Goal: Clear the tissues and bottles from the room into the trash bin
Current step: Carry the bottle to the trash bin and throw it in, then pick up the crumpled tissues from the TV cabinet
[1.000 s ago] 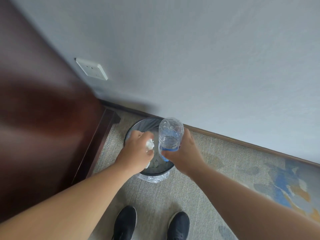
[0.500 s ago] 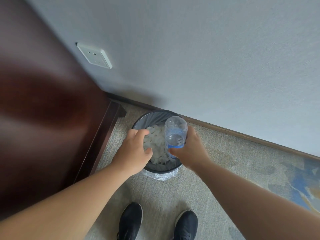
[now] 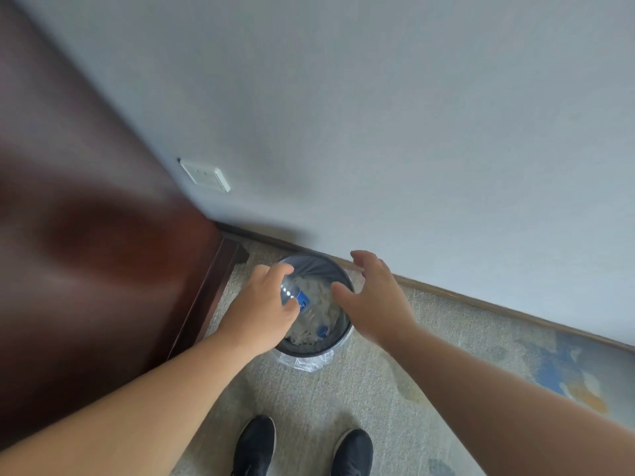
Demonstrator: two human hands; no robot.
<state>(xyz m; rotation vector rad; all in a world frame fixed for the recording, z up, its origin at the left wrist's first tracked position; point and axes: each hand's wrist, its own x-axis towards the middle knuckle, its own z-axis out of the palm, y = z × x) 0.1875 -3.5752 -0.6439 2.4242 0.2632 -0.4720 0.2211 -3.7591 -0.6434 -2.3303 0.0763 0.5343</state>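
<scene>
— What do we see changed since half a second ago?

— Back then our right hand [image 3: 376, 300] was wrapped round the clear plastic bottle with a blue label [image 3: 299, 301], upright over the round dark trash bin [image 3: 319, 267]. Now that hand is off it, fingers spread wide and holding nothing, at the bin's right edge, centre of the frame.

— And the bottle?

— We see it inside the bin, tilted, blurred, its blue cap [image 3: 323, 330] toward the lower right and its base up by our left hand [image 3: 261, 310]. It lies over the crumpled white tissues [image 3: 318, 293] that fill the bin.

— Does our left hand hold it?

— We cannot tell. The fingers curl over the bin's left rim, and the bottle's base shows between forefinger and thumb, but whether they touch is lost in the blur.

— Anything else?

— The white wall socket [image 3: 205, 175] sits lower in the frame than before. The bin stands on pale carpet, just beside the dark wooden cabinet [image 3: 86, 252] at left.
</scene>
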